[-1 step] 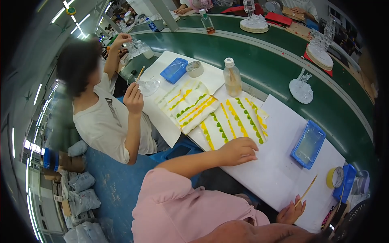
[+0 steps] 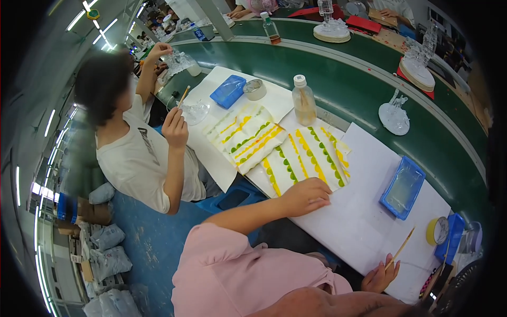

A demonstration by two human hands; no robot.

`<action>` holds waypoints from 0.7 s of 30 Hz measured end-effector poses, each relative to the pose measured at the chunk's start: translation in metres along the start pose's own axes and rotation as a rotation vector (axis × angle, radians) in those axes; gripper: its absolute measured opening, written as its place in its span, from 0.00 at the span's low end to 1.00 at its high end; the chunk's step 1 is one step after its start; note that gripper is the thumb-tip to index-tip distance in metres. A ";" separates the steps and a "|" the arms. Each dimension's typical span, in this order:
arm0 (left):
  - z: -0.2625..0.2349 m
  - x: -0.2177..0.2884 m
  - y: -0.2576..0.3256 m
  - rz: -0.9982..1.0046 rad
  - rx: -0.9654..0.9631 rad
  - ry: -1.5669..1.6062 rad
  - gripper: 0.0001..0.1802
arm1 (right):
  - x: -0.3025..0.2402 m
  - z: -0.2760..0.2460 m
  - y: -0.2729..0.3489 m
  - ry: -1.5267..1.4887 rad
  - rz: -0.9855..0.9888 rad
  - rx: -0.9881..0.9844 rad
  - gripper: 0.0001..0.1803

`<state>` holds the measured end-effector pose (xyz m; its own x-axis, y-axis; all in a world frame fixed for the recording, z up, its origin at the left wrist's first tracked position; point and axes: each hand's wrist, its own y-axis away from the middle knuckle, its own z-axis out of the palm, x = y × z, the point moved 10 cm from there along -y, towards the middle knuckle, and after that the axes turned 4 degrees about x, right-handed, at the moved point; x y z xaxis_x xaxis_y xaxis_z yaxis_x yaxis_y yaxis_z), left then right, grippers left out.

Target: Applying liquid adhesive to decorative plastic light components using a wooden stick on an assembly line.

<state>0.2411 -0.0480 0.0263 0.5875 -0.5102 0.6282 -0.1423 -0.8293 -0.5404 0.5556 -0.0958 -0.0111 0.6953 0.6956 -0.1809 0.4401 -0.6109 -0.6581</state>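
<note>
On the near side of the blue tray [image 2: 392, 178], a brush [image 2: 401, 246] is grasped by the right hand [image 2: 382, 274]; left of the tray, the left hand [image 2: 306, 197], seemingly empty, is loosely curled beside the patterned sheet [image 2: 292, 178]. The brush is probably best gripped lightly.

the white-topped worktable [image 2: 359, 222] carries a green-and-yellow patterned sheet [image 2: 310, 158], a blue tray [image 2: 402, 189] and a yellow tape roll [image 2: 431, 231].

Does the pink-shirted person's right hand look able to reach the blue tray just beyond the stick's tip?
Probably yes: between the right hand and the blue tray, only the thin stick it holds and white paper show, so the way seems free.
</note>
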 end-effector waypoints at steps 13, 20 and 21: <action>-0.021 -0.012 0.036 -0.056 0.179 -0.211 0.06 | -0.001 0.001 0.002 0.019 0.017 0.023 0.14; -0.022 -0.013 0.033 -0.069 0.191 -0.212 0.06 | -0.003 0.001 -0.003 0.022 0.014 0.016 0.13; -0.023 -0.013 0.032 -0.065 0.199 -0.208 0.07 | -0.003 -0.001 -0.004 0.027 0.013 0.014 0.13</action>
<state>0.2111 -0.0736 0.0134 0.7438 -0.3828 0.5479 0.0482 -0.7869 -0.6152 0.5516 -0.0957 -0.0071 0.7161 0.6770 -0.1700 0.4231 -0.6147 -0.6657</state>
